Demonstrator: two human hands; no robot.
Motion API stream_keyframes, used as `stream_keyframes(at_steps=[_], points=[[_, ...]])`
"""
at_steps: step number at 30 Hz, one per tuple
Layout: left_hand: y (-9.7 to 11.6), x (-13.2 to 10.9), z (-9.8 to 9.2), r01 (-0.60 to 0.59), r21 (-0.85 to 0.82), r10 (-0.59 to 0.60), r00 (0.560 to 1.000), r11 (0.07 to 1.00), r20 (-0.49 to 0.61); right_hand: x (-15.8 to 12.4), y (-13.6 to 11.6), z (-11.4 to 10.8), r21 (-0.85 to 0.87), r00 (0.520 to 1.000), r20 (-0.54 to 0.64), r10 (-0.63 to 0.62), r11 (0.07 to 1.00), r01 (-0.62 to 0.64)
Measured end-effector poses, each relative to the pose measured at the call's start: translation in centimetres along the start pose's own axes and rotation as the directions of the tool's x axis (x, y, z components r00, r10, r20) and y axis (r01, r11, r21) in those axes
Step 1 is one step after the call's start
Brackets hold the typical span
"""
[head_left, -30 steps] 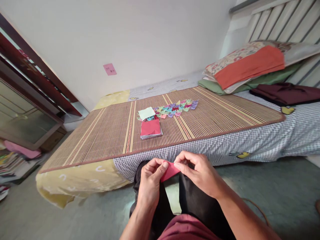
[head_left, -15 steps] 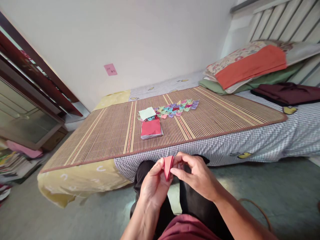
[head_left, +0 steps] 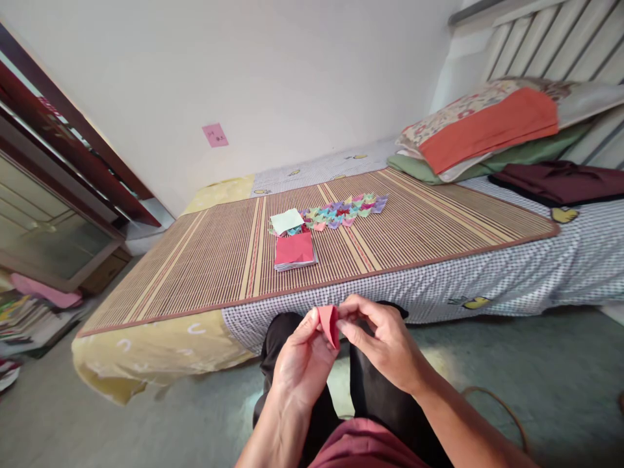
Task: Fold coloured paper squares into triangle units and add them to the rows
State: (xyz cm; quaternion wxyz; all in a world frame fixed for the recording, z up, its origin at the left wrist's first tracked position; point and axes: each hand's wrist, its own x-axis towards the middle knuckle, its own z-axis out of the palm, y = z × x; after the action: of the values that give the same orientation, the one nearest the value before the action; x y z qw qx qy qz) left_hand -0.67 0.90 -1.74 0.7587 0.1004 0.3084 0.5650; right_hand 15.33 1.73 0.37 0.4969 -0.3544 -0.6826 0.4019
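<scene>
A small folded red paper is held between my hands, above my lap and in front of the bed edge. My left hand pinches its left side between thumb and fingers. From the right, my right hand has thumb and forefinger closed on its right edge, where the fold gapes a little. On the mat beyond lies a stack of square paper with a red sheet on top. A pale green sheet rests behind it, partly over a long cluster of colourful folded paper pieces.
A striped woven mat covers much of the bed. Pillows with an orange cloth and folded maroon clothing lie at the right end. A pink note is on the wall. Books are piled at far left.
The red paper has turned slightly and its fold has opened wider at the right. My right thumb and forefinger have shifted onto that edge. The things on the bed stay put.
</scene>
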Motion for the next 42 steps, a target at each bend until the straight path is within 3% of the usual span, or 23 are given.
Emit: stream_keyframes(at_steps=[5, 14, 20, 24, 29, 38, 42], points=[[-0.6, -0.5, 0.9, -0.091, 0.06, 0.089, 0.995, 0.994, 0.035, -0.3, 0.4, 0.9, -0.145, 0.976, -0.159, -0.15, 0.981, 0.127], [-0.9, -1.5, 1.9, -0.184, 0.208, 0.181, 0.983, 0.961, 0.035, -0.4, 0.4, 1.3, -0.211, 0.927, -0.199, -0.318, 0.938, 0.276], [-0.9, -1.7, 2.4, -0.212, 0.24, 0.21, 0.977, 0.947, 0.036, -0.5, 1.3, 1.7, -0.339, 0.874, -0.158, -0.46, 0.856, 0.39], [-0.7, -1.8, 2.4, -0.19, 0.269, 0.186, 0.982, 0.944, 0.04, -0.6, 1.6, 1.8, -0.351, 0.868, -0.142, -0.476, 0.844, 0.406], [-0.1, -1.8, 2.5, -0.2, 0.36, 0.175, 0.979, 0.911, 0.102, -0.5, 1.8, 1.9, -0.306, 0.86, -0.205, -0.467, 0.865, 0.397], [0.7, -1.7, 1.6, -0.265, 0.49, 0.225, 0.964, 0.83, 0.14, -0.7, 2.3, 1.2, -0.343, 0.841, -0.003, -0.54, 0.791, 0.507], [0.7, -1.6, 1.2, -0.305, 0.512, 0.283, 0.951, 0.803, 0.122, -0.6, 2.3, 1.5, -0.366, 0.817, -0.027, -0.576, 0.766, 0.528]])
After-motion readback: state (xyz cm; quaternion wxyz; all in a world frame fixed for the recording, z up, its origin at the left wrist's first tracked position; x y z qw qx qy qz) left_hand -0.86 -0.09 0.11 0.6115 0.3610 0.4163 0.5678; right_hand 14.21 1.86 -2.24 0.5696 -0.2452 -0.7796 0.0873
